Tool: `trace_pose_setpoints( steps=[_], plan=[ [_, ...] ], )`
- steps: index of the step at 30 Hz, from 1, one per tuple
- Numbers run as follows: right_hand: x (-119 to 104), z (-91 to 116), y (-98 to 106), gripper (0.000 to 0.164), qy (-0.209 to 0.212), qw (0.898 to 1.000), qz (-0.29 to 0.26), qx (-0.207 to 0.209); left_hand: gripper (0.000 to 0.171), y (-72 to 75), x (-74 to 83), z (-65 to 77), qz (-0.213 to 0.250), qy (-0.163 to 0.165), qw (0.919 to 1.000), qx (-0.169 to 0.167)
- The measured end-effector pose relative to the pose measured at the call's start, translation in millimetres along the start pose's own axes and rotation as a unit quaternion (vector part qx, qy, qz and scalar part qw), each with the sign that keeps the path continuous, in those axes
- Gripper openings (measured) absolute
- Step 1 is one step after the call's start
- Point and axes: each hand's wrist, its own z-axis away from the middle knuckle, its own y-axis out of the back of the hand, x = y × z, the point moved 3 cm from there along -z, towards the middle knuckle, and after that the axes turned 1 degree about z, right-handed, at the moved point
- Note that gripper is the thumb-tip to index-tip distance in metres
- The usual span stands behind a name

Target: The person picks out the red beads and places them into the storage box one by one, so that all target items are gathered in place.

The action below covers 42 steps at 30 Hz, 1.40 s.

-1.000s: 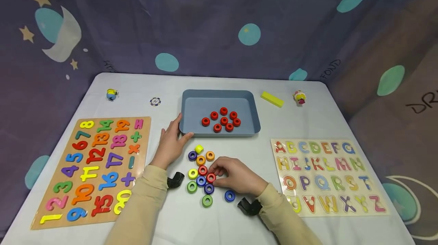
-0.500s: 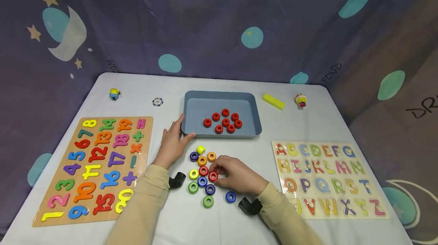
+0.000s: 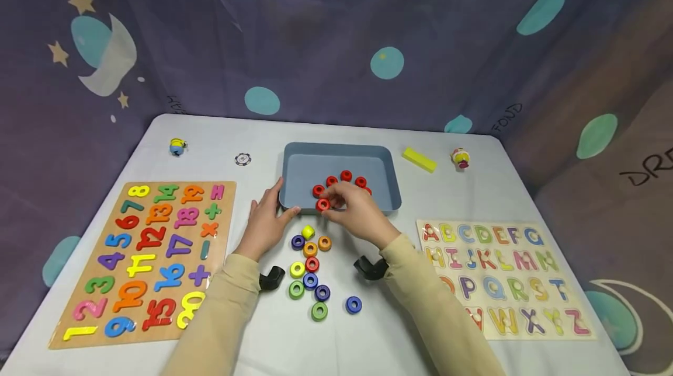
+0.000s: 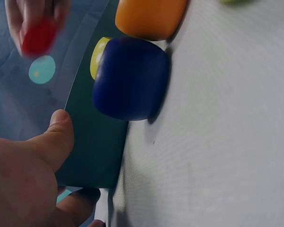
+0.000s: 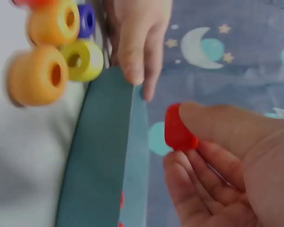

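Observation:
A red ring bead [image 3: 323, 205] is pinched between the thumb and fingers of my right hand [image 3: 363, 212], over the front rim of the grey-blue tray [image 3: 305, 163]. My left hand [image 3: 263, 227] holds the tray's front left corner, its thumb [image 4: 57, 137] at the front rim and its fingers along the left side. Several red rings [image 3: 346, 176] lie in the tray, some of them hidden behind my right hand. In front of the tray lies a loose group of rings: another red ring [image 3: 312, 264], orange [image 3: 310, 249], yellow [image 3: 297, 270], green [image 3: 319, 311] and blue [image 3: 354, 305] ones.
A number puzzle board [image 3: 142, 265] lies at the left and an alphabet puzzle board [image 3: 505, 277] at the right, partly behind my right sleeve. Along the back are a small figure [image 3: 177, 146], a poker chip [image 3: 243, 159], a yellow block [image 3: 419, 160] and a second figure [image 3: 460, 158].
My right hand has picked up a red ring from the group and carried it forward to the tray's front rim. The left hand has stayed at the tray corner.

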Motion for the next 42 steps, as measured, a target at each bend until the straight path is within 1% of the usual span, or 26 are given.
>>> trace_pose_setpoints(
  steps=[3, 5, 8, 12, 16, 23, 26, 29, 31, 34, 38, 40, 42],
  plan=[
    [0.2, -23.1, -6.5, 0.026, -0.015, 1.000, 0.009, 0.013, 0.081, -0.8, -1.5, 0.8, -0.003, -0.005, 1.0000, 0.000],
    [1.8, -32.3, -12.1, 0.027, -0.025, 1.000, 0.015, 0.011, 0.081, -1.6, -2.3, 0.9, -0.003, -0.004, 1.0000, -0.001],
    [5.4, -37.9, -19.5, 0.031, -0.041, 0.999, 0.023, 0.003, 0.081, -2.5, -2.7, 0.3, -0.007, -0.004, 1.0000, -0.003],
    [6.7, -37.9, -21.8, 0.032, -0.045, 0.999, 0.024, 0.013, 0.080, 0.1, -2.7, -1.1, -0.014, -0.003, 0.9999, 0.002],
    [7.0, -32.1, -16.5, 0.027, -0.042, 0.999, 0.013, 0.028, 0.080, 0.5, 0.1, -1.6, -0.016, -0.004, 0.9999, 0.004],
    [-1.2, -20.4, -13.2, 0.025, -0.019, 1.000, -0.002, 0.022, 0.080, 0.6, -0.3, -0.9, -0.013, -0.001, 0.9999, 0.000],
    [-3.9, -11.8, -14.7, 0.026, -0.010, 1.000, -0.004, 0.023, 0.080, 0.9, -0.9, -0.6, -0.012, 0.000, 0.9999, -0.001],
    [-4.4, -0.1, -18.0, 0.025, -0.010, 1.000, -0.018, 0.018, 0.080, 1.0, -1.1, -0.7, -0.010, 0.000, 0.9999, 0.000],
    [-4.2, 9.2, -21.4, 0.022, -0.013, 1.000, -0.027, 0.005, 0.080, 0.9, -1.2, -0.8, -0.011, 0.001, 0.9999, 0.000],
    [-4.1, 24.5, -28.9, 0.018, -0.009, 0.999, -0.031, -0.034, 0.080, 0.5, -1.1, -1.0, -0.012, 0.002, 0.9999, -0.002],
    [-4.3, 43.2, -41.7, 0.015, 0.013, 0.995, -0.007, -0.095, 0.079, 0.7, -0.3, -0.8, -0.007, 0.000, 1.0000, -0.001],
    [-4.5, 50.0, -46.6, 0.016, 0.026, 0.994, 0.008, -0.109, 0.079, 0.8, -0.2, -0.5, -0.005, 0.000, 1.0000, 0.000],
    [-4.4, 54.9, -50.0, 0.020, 0.033, 0.993, 0.022, -0.114, 0.080, 0.7, -0.7, -0.1, -0.003, 0.001, 1.0000, -0.002]
  ],
)
